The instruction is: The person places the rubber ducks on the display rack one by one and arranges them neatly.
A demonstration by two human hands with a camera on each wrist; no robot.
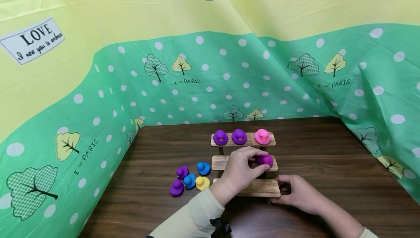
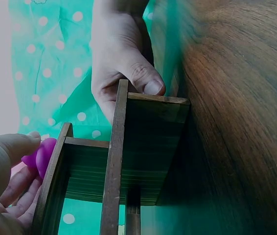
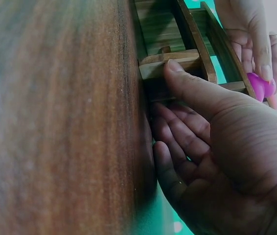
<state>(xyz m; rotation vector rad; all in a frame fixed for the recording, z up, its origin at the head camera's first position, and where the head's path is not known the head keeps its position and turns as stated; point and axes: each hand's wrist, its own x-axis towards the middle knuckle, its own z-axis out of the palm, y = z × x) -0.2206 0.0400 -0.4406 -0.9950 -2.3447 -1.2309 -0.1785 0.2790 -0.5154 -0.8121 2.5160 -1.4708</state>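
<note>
A three-step wooden display stand (image 1: 262, 188) stands on the table. My left hand (image 1: 241, 168) pinches a purple toy duck (image 1: 266, 161) between thumb and fingers at the right end of the middle step. In the left wrist view that purple duck (image 2: 44, 155) touches the step's edge. My right hand (image 1: 300, 193) grips the right end of the lowest step, its thumb on the wood in the right wrist view. Along the top step sit two purple ducks (image 1: 220, 137) and a pink duck (image 1: 263, 136) at the right.
Left of the stand lies a loose group of ducks: two purple (image 1: 177, 187), two blue (image 1: 203, 168) and a yellow one (image 1: 202, 183). A green and yellow printed cloth (image 1: 203, 96) hangs around the dark wooden table (image 1: 157, 150).
</note>
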